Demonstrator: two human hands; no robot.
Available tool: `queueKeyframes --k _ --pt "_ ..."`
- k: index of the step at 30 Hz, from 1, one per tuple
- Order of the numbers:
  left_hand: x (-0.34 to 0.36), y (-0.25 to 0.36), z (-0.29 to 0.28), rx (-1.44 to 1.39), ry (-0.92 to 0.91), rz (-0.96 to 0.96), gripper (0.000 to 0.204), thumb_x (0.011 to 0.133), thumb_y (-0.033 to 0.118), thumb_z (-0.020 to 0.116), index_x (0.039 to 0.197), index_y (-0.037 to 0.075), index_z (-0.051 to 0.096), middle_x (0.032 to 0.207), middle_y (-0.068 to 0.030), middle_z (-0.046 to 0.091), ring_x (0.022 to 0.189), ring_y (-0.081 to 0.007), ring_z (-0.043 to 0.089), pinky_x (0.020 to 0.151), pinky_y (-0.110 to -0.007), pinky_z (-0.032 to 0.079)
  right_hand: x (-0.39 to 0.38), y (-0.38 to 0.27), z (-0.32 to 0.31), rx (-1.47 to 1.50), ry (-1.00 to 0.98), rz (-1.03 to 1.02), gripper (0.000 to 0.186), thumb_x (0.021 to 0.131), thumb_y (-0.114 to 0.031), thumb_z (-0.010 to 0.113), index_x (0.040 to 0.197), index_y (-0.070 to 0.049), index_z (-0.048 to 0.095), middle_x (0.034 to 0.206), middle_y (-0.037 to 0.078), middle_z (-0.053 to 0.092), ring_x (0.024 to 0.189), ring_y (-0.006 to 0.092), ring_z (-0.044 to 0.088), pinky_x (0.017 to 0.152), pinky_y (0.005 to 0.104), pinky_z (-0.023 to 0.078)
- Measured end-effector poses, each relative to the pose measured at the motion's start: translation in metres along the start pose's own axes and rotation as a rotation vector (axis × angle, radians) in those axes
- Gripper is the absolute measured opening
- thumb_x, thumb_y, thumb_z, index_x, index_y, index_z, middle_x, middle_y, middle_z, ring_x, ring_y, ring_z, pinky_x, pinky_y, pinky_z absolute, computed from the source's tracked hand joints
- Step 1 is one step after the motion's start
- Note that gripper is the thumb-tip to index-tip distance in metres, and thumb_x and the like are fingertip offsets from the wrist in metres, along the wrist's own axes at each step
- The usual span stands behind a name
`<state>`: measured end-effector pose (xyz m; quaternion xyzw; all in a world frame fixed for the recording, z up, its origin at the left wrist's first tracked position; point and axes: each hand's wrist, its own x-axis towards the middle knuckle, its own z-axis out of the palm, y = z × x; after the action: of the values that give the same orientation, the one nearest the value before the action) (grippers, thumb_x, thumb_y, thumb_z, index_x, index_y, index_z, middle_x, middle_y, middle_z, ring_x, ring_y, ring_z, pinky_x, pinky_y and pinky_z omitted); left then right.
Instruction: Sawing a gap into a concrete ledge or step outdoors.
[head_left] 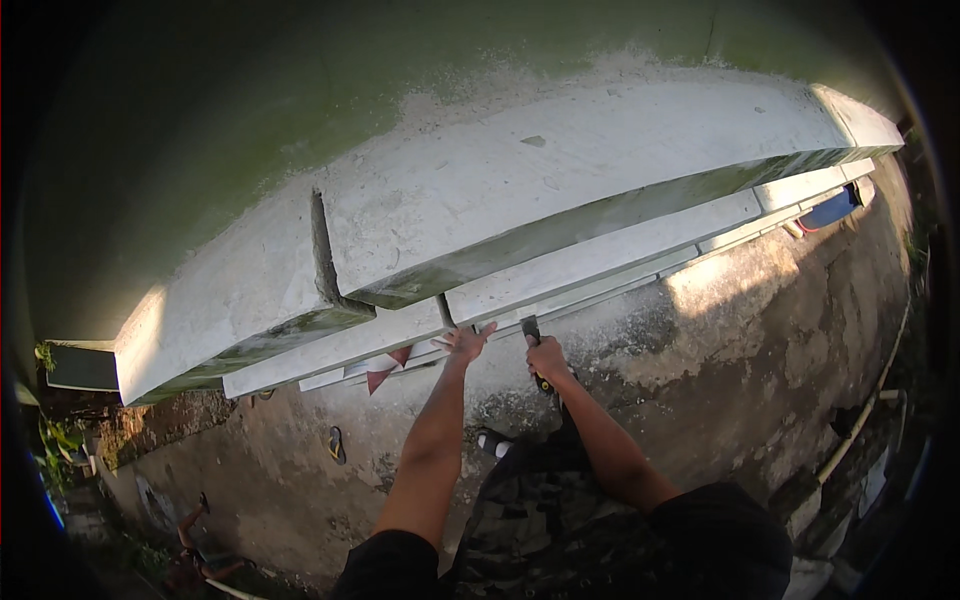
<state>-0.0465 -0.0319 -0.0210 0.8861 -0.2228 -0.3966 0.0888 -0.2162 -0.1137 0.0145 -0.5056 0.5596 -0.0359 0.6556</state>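
Observation:
A long pale concrete ledge (600, 140) with a stepped front runs across the view, white with dust. Below its upper edge lies a narrower lower step (600, 247). My left hand (465, 343) rests at this lower step with its fingers spread, just beneath a dark vertical gap (444, 312). In my right hand (545, 360) is a scraper (530, 327), its flat dark blade pointing up toward the lower strips and its dark handle showing below the fist. A wider slot (322, 245) cuts through the upper ledge at the left.
Beneath the ledge, left of my hands, is a red and white pointed object (380, 375). A slipper (337, 446) lies on the stained concrete ground (720, 370). Something blue (830, 210) sits at the far right. Another person (190, 545) is at lower left. A pipe (850, 440) runs along the right.

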Motion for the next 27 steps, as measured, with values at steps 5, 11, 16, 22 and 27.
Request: queueKeyframes --k 5,11,16,22,27 --pt "0.005 0.003 -0.005 0.032 -0.096 -0.004 0.112 0.064 0.080 0.042 0.139 0.002 0.016 0.141 -0.0324 -0.003 0.130 -0.0479 -0.008 0.096 -0.063 -0.013 0.018 -0.021 0.010 0.027 0.039 -0.047 0.035 0.088 -0.027 0.054 0.068 0.001 0.051 0.053 0.007 0.051 0.039 0.0159 0.049 0.038 0.0326 0.041" --pt "0.000 0.000 -0.005 0.019 -0.042 -0.014 0.110 0.065 0.081 0.039 0.137 -0.001 0.022 0.141 -0.0328 -0.001 0.131 -0.0475 -0.008 0.095 -0.064 -0.015 0.009 -0.005 0.006 -0.013 0.014 -0.016 0.034 0.088 -0.026 0.052 0.068 0.001 0.050 0.050 0.007 0.050 0.038 0.0180 0.051 0.034 0.0338 0.041" --pt "-0.003 0.005 -0.005 0.023 -0.078 0.010 0.111 0.065 0.081 0.039 0.139 0.001 0.018 0.142 -0.0317 -0.001 0.131 -0.0470 -0.009 0.095 -0.064 -0.016 0.026 -0.020 0.009 0.139 -0.043 -0.003 0.035 0.088 -0.027 0.053 0.066 0.001 0.050 0.050 0.006 0.049 0.038 0.0173 0.049 0.035 0.0329 0.041" --pt "0.001 -0.002 0.003 0.031 0.014 -0.012 0.110 0.064 0.082 0.039 0.138 0.001 0.021 0.142 -0.0317 0.000 0.131 -0.0459 -0.008 0.095 -0.064 -0.016 0.015 0.000 0.005 0.037 -0.035 -0.022 0.035 0.088 -0.028 0.053 0.067 0.000 0.050 0.050 0.006 0.049 0.037 0.0169 0.048 0.035 0.0330 0.040" --pt "-0.001 0.003 -0.002 0.070 -0.063 -0.011 0.111 0.064 0.082 0.038 0.138 0.001 0.022 0.142 -0.0315 0.000 0.130 -0.0479 -0.008 0.095 -0.064 -0.015 0.016 -0.017 0.013 0.127 0.003 -0.008 0.033 0.088 -0.026 0.054 0.065 -0.002 0.049 0.050 0.004 0.047 0.037 0.0147 0.045 0.036 0.0318 0.038"
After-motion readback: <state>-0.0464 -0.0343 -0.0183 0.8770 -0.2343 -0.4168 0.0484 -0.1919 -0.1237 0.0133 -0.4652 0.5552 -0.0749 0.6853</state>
